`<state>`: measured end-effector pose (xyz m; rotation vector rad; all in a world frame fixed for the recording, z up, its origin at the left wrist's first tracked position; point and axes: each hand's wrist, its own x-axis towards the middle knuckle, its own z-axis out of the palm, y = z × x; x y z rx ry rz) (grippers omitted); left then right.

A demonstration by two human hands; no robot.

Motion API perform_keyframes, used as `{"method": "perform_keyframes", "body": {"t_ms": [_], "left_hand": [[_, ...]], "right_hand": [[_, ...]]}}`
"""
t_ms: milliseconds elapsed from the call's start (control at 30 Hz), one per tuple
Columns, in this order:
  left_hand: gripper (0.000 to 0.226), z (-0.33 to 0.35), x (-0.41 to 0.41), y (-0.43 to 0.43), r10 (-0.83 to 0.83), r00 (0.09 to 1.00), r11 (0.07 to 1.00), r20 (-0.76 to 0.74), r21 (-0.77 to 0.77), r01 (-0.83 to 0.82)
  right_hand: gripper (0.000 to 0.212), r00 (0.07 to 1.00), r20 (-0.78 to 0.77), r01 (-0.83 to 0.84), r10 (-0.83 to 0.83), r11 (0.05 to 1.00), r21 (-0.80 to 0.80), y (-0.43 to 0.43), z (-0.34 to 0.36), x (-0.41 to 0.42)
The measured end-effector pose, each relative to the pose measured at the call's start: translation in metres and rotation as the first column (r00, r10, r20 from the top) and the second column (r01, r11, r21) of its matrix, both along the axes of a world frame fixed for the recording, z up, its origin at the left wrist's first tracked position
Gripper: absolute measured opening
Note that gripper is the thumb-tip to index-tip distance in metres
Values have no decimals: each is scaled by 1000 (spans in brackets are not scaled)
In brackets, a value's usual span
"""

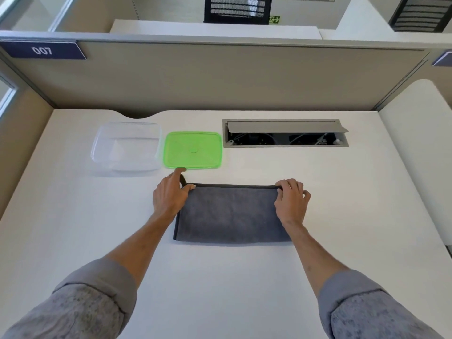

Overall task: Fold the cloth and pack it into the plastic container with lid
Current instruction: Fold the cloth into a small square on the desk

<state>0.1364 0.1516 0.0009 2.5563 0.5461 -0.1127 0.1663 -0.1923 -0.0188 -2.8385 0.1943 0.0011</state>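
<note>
Item: one dark grey microfibre cloth with black stitched edging, lying flat on the white desk, folded into a rectangle whose long axis runs left to right across the person's front. Both far corners are held. The left hand pinches the far-left corner between thumb and curled fingers, its index finger stretched forward and reaching the near rim of the lid. The right hand has its fingers curled closed over the far-right corner.

Governing relation: the cloth spans hand to hand, so a further fold would likely bring one short end across to the other — either hand is equally placed.

Count: one clear rectangular plastic container, open and empty, at far left; one green plastic lid, lying just beside it on the right — both beyond the cloth and nearer the left hand. One open grey cable hatch, far right.
</note>
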Motion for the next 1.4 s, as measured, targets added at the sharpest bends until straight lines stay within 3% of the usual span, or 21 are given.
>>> {"method": "perform_keyframes", "body": {"t_ms": [100, 200, 300, 400, 733, 867, 967, 1067, 1167, 1300, 1400], "left_hand": [[71, -9, -10, -9, 5, 995, 993, 99, 117, -17], [60, -18, -34, -33, -91, 980, 968, 176, 248, 45], [57, -31, -63, -64, -237, 954, 945, 186, 270, 182], [61, -44, -87, -85, -281, 945, 936, 168, 265, 232], [66, -61, -115, -70, -268, 962, 927, 46, 285, 244], [67, -56, -116, -70, -281, 957, 925, 67, 283, 252], [65, -51, -118, -76, -345, 934, 911, 96, 276, 308], [64, -48, -124, -88, -426, 898, 882, 105, 269, 387], [64, -45, -132, -101, -526, 848, 824, 62, 282, 491], [63, -45, -141, -111, -656, 755, 721, -13, 285, 632], [64, -48, -151, -112, -748, 657, 617, -92, 268, 740]], "right_hand": [[33, 999, 46, -5, 5, 1000, -1, 6, 0, -10], [42, 980, 72, -184, 186, 982, -28, 24, -3, -36], [53, 946, 9, -323, 324, 946, -21, 41, -13, -65], [60, 950, -51, -308, 307, 951, -33, 42, -22, -81], [63, 989, -87, -130, 123, 988, -81, -4, -27, -109], [68, 995, -30, 93, -93, 996, -6, -6, -16, -116], [70, 936, -15, 351, -351, 934, 63, -9, -4, -120], [63, 868, -147, 487, -474, 870, 73, -14, 3, -122], [57, 801, -257, 579, -541, 809, 103, -14, 4, -124], [68, 711, -409, 686, -573, 694, 220, -16, 9, -117], [51, 699, -487, 713, -524, 561, 420, -16, 15, -114]]}}
